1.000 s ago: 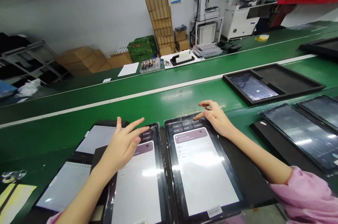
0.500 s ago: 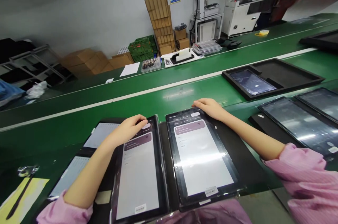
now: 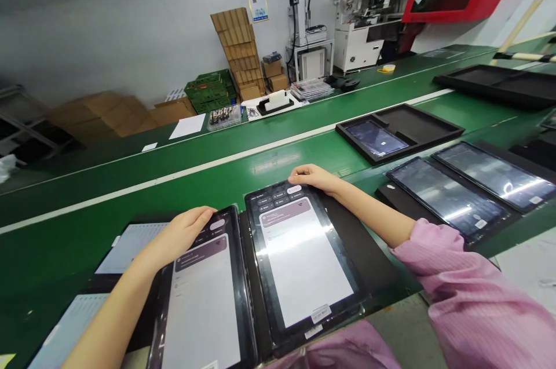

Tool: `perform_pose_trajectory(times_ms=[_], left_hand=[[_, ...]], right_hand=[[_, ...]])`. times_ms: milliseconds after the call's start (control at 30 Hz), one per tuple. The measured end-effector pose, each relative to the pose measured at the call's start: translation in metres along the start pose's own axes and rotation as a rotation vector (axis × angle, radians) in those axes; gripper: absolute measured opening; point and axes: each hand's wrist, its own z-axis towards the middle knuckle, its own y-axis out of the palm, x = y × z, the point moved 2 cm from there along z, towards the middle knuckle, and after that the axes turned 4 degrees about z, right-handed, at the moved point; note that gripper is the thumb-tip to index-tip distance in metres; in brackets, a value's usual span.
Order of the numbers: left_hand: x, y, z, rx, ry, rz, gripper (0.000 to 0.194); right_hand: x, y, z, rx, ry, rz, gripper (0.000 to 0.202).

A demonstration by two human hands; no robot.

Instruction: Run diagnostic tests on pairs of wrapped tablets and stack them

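Observation:
Two tablets with lit white screens lie side by side before me on a black pad. My left hand (image 3: 185, 236) grips the upper left edge of the left tablet (image 3: 204, 299), and its fingertips are partly hidden. My right hand (image 3: 316, 178) holds the top right corner of the right tablet (image 3: 308, 265), thumb and fingers curled at the edge. Both screens show a dark panel and a purple banner near the top. Two more lit tablets, one of them the upper tablet (image 3: 130, 247), lie partly behind my left forearm.
On the right, a dark tablet (image 3: 447, 198) and another dark tablet (image 3: 499, 175) lie on black pads. Beyond them a black foam tray (image 3: 434, 123) holds a small tablet. A larger black tray (image 3: 499, 82) stands farther right. Papers and a parts box (image 3: 225, 118) line the far bench.
The view has swung right, so the scene sits farther left. My hands stay at the upper edges of the two tablets, and the left thumb reaches less over its screen.

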Motion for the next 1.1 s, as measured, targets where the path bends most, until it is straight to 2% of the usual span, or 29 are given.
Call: perform_pose_trajectory(times_ms=[200,400,533,633,700,800,833,900,1000,1100], left_hand=[[-0.002,0.004,0.008,-0.034,0.001,0.083,0.084],[-0.007,-0.004,0.008,-0.113,0.076,0.135,0.089],[-0.012,-0.006,0.005,-0.19,0.206,0.172,0.096],[-0.015,-0.005,0.009,-0.174,0.205,0.143,0.089],[-0.015,-0.002,0.011,-0.129,0.178,0.114,0.074],[-0.01,0.005,0.006,0.032,0.163,0.138,0.061],[-0.006,0.007,0.002,0.077,0.171,0.152,0.059],[0.004,0.014,-0.008,0.091,0.241,0.183,0.055],[0.024,0.024,-0.026,-0.015,0.4,0.296,0.051],[0.04,0.031,-0.039,-0.104,0.418,0.386,0.038]], right_hand=[[-0.002,-0.002,0.001,0.013,-0.024,0.027,0.042],[0.001,-0.004,0.004,0.019,-0.059,0.1,0.056],[-0.005,-0.01,-0.004,-0.119,-0.066,-0.091,0.057],[-0.008,-0.01,-0.007,-0.189,-0.027,-0.365,0.068],[-0.011,-0.008,-0.008,-0.076,-0.046,-0.529,0.053],[-0.016,-0.005,-0.019,0.21,-0.116,-0.662,0.019],[-0.017,-0.003,-0.026,0.276,-0.133,-0.686,0.018],[-0.016,0.0,-0.047,0.32,-0.15,-0.724,0.019],[-0.001,0.003,-0.084,0.383,-0.151,-0.81,0.029],[0.029,0.001,-0.112,0.415,-0.233,-0.802,0.048]])
